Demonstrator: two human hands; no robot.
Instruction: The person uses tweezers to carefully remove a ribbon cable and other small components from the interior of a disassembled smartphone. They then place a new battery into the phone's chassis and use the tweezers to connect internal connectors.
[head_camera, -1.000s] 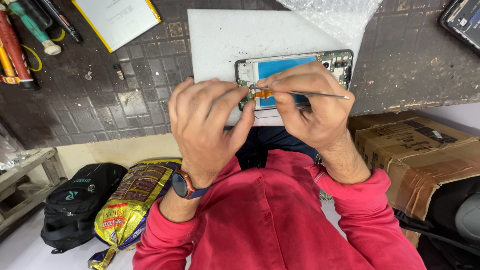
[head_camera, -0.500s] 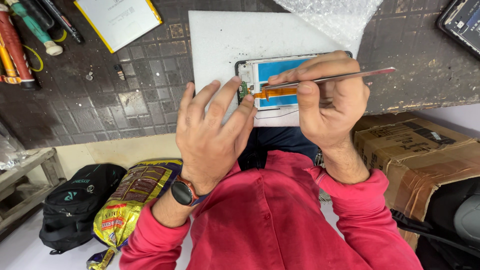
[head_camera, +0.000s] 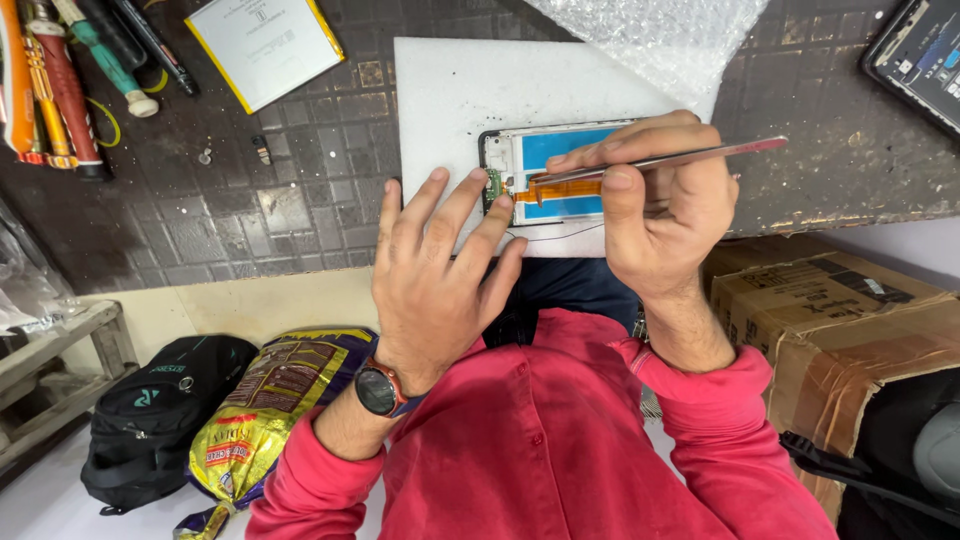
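An opened phone (head_camera: 545, 160) with a blue battery and an orange flex cable (head_camera: 560, 190) lies on a white foam pad (head_camera: 450, 90). My right hand (head_camera: 655, 210) rests over the phone's right part and grips metal tweezers (head_camera: 690, 155), whose tips point left at the orange cable. My left hand (head_camera: 440, 280) is spread flat with its fingers apart, the fingertips touching the pad and the phone's left end. It holds nothing. A watch sits on my left wrist.
Screwdrivers and tools (head_camera: 60, 80) lie at the far left on the dark tiled worktop (head_camera: 250, 220). A flat battery pack (head_camera: 265, 45), bubble wrap (head_camera: 660, 35), another phone (head_camera: 920, 60), a cardboard box (head_camera: 840, 320), a black backpack (head_camera: 150, 420) and a yellow bag (head_camera: 260, 410) surround me.
My left hand has let go of the phone and opened flat, sliding toward me. My right hand has swung the tweezers' back end up and to the right.
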